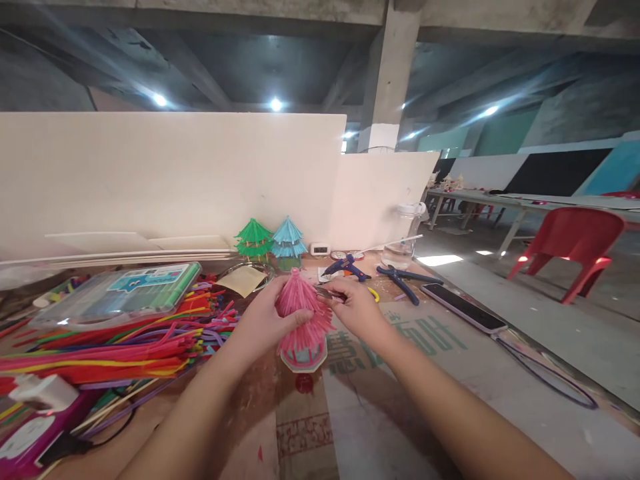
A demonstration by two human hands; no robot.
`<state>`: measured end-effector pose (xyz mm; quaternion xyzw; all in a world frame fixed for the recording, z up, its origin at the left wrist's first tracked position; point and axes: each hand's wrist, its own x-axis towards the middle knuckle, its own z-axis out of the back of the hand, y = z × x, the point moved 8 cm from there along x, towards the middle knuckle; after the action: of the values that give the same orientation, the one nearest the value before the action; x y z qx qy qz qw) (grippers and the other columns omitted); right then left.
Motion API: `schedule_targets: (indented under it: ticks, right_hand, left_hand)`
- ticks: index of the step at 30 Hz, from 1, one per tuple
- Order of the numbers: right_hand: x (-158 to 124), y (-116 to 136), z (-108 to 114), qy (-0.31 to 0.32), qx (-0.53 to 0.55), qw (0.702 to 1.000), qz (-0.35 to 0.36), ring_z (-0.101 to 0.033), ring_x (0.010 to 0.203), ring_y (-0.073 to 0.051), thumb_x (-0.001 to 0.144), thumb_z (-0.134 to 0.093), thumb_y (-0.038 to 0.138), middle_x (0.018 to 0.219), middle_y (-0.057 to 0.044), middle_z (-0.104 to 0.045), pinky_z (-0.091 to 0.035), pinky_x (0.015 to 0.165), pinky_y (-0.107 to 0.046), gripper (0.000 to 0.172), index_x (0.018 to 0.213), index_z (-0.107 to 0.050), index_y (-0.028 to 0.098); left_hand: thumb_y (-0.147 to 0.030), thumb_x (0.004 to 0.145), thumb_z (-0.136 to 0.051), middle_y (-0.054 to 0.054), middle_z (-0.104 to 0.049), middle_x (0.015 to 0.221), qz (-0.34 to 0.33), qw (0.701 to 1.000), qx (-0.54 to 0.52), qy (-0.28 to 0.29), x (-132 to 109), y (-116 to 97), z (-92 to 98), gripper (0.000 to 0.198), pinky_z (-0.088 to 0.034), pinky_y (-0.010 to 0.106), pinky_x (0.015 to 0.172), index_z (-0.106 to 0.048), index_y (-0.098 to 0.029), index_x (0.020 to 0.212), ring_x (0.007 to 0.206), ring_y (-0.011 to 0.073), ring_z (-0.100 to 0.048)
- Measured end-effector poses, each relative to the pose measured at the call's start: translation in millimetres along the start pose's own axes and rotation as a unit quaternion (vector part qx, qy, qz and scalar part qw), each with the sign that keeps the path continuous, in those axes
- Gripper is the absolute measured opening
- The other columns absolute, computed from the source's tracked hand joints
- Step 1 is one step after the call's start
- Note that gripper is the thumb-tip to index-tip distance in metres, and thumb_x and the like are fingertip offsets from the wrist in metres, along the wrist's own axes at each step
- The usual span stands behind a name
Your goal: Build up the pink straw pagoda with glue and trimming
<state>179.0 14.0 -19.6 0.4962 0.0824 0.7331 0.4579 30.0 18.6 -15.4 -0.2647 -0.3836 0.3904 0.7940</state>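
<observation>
A pink tiered pagoda model with a shaggy, fringe-like roof stands upright on a pale octagonal base. My left hand wraps its left side, with the thumb lying across the front of the roof. At the roof's right side, my right hand has its fingers pinched together. A thin dark, metallic-looking piece shows at those fingertips, too small to name. Behind are a green tiered model and a light blue one, similar in shape.
Bundles of coloured pipe cleaners and a clear plastic case lie left. A glue gun, blue-handled pliers and a phone lie right. Behind them stands a clear jar. A purple power strip is front left.
</observation>
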Motion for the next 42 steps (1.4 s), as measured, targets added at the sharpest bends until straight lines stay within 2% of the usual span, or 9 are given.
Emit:
schedule_targets:
  ticks: [5, 11, 17, 21, 24, 31, 35, 39, 42]
  right_hand:
    - [-7, 0, 20, -0.039, 0.005, 0.999, -0.025, -0.046, 0.055, -0.014, 0.083, -0.049, 0.035, 0.058, 0.000, -0.055, -0.036, 0.053, -0.025, 0.027, 0.066, -0.061, 0.018]
    - [-10, -24, 49, -0.049, -0.025, 0.996, -0.073, -0.053, 0.060, -0.016, 0.080, -0.050, 0.035, 0.064, -0.002, -0.063, -0.039, 0.054, -0.025, 0.024, 0.074, -0.067, 0.019]
    - [-10, -26, 40, -0.021, 0.003, 0.997, -0.081, -0.056, 0.064, -0.017, 0.080, -0.050, 0.029, 0.073, -0.003, -0.066, -0.043, 0.058, -0.027, 0.030, 0.100, -0.069, 0.018]
    - [-15, -5, 31, -0.006, 0.053, 0.997, -0.058, -0.052, 0.060, -0.014, 0.077, -0.055, 0.029, 0.067, -0.001, -0.062, -0.041, 0.055, -0.025, 0.024, 0.092, -0.069, 0.017]
    - [-20, 8, 27, 0.003, 0.077, 0.996, -0.040, -0.053, 0.062, -0.013, 0.073, -0.056, 0.021, 0.073, -0.001, -0.064, -0.041, 0.056, -0.024, 0.019, 0.089, -0.068, 0.019]
    - [-25, 12, 24, -0.005, 0.076, 0.997, -0.016, -0.058, 0.069, -0.015, 0.062, -0.046, 0.006, 0.080, -0.001, -0.067, -0.044, 0.062, -0.025, 0.034, 0.085, -0.066, 0.021]
    - [-22, 7, 34, -0.049, 0.076, 0.996, -0.025, -0.053, 0.063, -0.015, 0.075, -0.050, 0.020, 0.071, -0.001, -0.063, -0.041, 0.058, -0.025, 0.013, 0.079, -0.062, 0.020]
    - [-18, -2, 46, -0.080, 0.062, 0.992, -0.071, -0.046, 0.058, -0.014, 0.081, -0.049, 0.040, 0.061, 0.001, -0.054, -0.036, 0.055, -0.026, 0.025, 0.068, -0.056, 0.019]
    - [-16, -5, 38, -0.032, 0.083, 0.993, -0.082, -0.049, 0.063, -0.015, 0.078, -0.053, 0.041, 0.064, 0.000, -0.058, -0.037, 0.058, -0.027, 0.024, 0.072, -0.062, 0.019]
  left_hand:
    - [-0.047, 0.076, -0.064, 0.010, -0.061, 0.124, -0.006, 1.000, 0.003, -0.004, -1, -4, -4.1, 0.059, -0.049, 0.038, 0.091, -0.051, -0.018, 0.126, 0.109, 0.0275, -0.059]
    - [-0.046, 0.077, -0.062, 0.010, -0.061, 0.123, 0.014, 1.000, 0.013, -0.007, -1, -1, -6.0, 0.057, -0.048, 0.038, 0.093, -0.051, -0.019, 0.126, 0.111, 0.0280, -0.058]
    - [-0.044, 0.081, -0.057, 0.011, -0.061, 0.124, 0.014, 0.999, 0.029, 0.004, -1, 0, -3.3, 0.055, -0.044, 0.039, 0.099, -0.050, -0.015, 0.126, 0.112, 0.0279, -0.058]
    - [-0.044, 0.080, -0.057, 0.013, -0.055, 0.131, -0.001, 0.999, 0.049, 0.005, -1, -7, -4.3, 0.058, -0.039, 0.040, 0.103, -0.049, -0.013, 0.129, 0.118, 0.0287, -0.053]
    - [-0.043, 0.081, -0.057, 0.012, -0.055, 0.132, -0.018, 0.998, 0.052, 0.016, -3, -15, -9.1, 0.056, -0.040, 0.040, 0.102, -0.049, -0.016, 0.129, 0.117, 0.0279, -0.054]
    - [-0.044, 0.079, -0.060, 0.008, -0.061, 0.121, -0.039, 0.998, 0.038, 0.019, -9, -28, -12.7, 0.051, -0.047, 0.035, 0.094, -0.054, -0.021, 0.124, 0.111, 0.0261, -0.056]
    - [-0.044, 0.082, -0.056, 0.008, -0.059, 0.125, -0.031, 0.999, 0.034, 0.011, -9, -23, -9.0, 0.049, -0.046, 0.034, 0.093, -0.055, -0.020, 0.124, 0.110, 0.0258, -0.057]
    - [-0.041, 0.083, -0.053, 0.011, -0.057, 0.129, -0.027, 0.999, 0.028, 0.000, -7, -16, -4.4, 0.051, -0.043, 0.038, 0.098, -0.052, -0.016, 0.127, 0.116, 0.0275, -0.055]
    - [-0.042, 0.083, -0.052, 0.011, -0.058, 0.129, -0.023, 0.999, 0.026, 0.001, -5, -13, -3.6, 0.051, -0.043, 0.037, 0.098, -0.053, -0.015, 0.127, 0.119, 0.0280, -0.053]
